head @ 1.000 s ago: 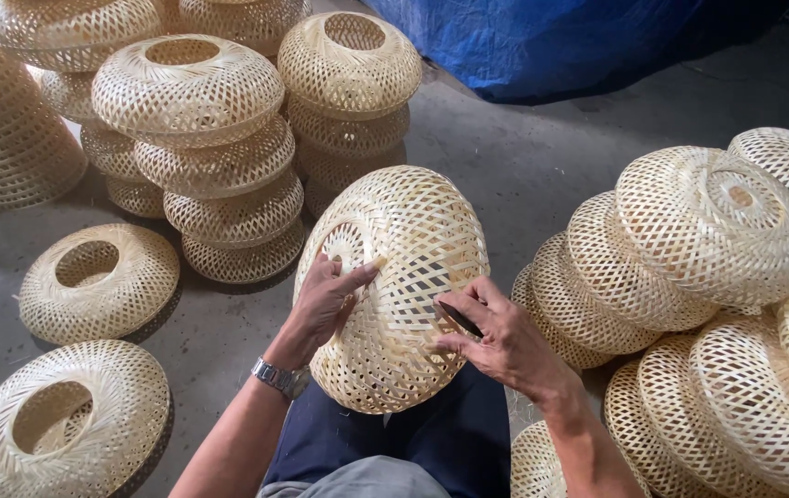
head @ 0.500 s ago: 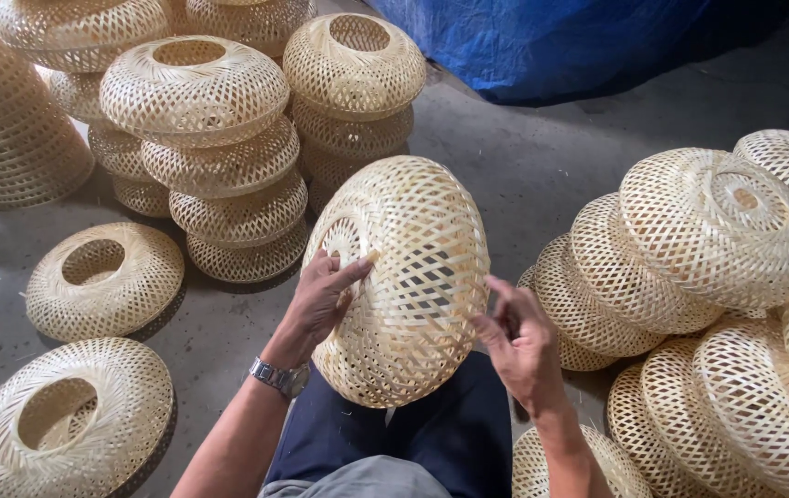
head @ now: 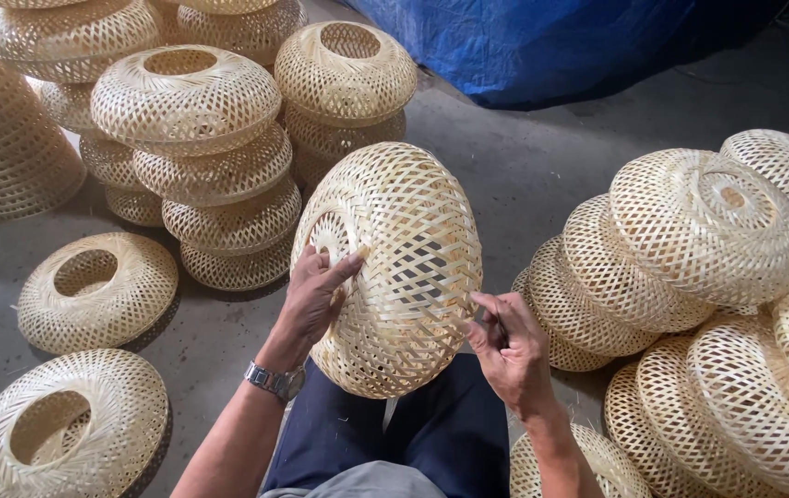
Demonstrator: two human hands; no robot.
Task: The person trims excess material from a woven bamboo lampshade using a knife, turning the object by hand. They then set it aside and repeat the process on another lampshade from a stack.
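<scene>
A round woven bamboo lampshade point(head: 399, 263) stands on edge over my lap, its open-weave side facing me. My left hand point(head: 313, 300) grips its left rim near the hole, fingers curled against the weave; a metal wristwatch point(head: 274, 380) is on that wrist. My right hand point(head: 508, 346) touches the shade's lower right side, fingers pinched together on the weave or a thin strip there. Dark blue trousers point(head: 431, 433) show below the shade.
Stacks of similar woven shades point(head: 205, 157) stand at the back left, with two single ones point(head: 95, 288) on the concrete floor at left. A heap of shades point(head: 708, 277) lies at the right. A blue tarp point(head: 542, 41) covers the back.
The shade has turned further on edge, showing more of its side. My right hand slid from its front face to its lower right edge; my left hand stayed on the left rim.
</scene>
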